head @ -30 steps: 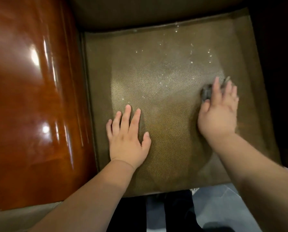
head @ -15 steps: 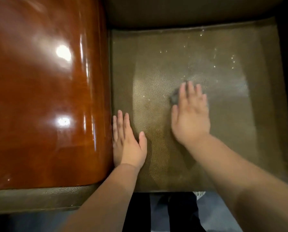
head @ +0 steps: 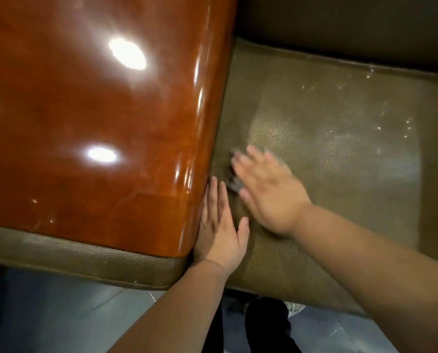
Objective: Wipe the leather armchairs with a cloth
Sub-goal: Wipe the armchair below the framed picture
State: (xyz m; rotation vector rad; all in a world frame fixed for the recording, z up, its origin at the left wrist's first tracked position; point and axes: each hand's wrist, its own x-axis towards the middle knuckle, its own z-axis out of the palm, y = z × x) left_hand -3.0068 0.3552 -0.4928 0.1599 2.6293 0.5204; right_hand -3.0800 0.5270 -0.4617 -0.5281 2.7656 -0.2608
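1. A person's right hand (head: 268, 192), fingers straight and blurred with motion, pressed a dark cloth (head: 232, 183) flat on the olive leather seat cushion (head: 340, 154), just beside the glossy wooden armrest (head: 98, 110); the left hand (head: 219, 225) lay open, fingers straight, on the cushion against the armrest's side.
2. Judged from the droplets (head: 391, 128) at the far right, overlapping strokes under even pressure would serve best.
3. Half a second before, the cloth worked mid-cushion; it had since swept left to the armrest; the left hand stayed put.
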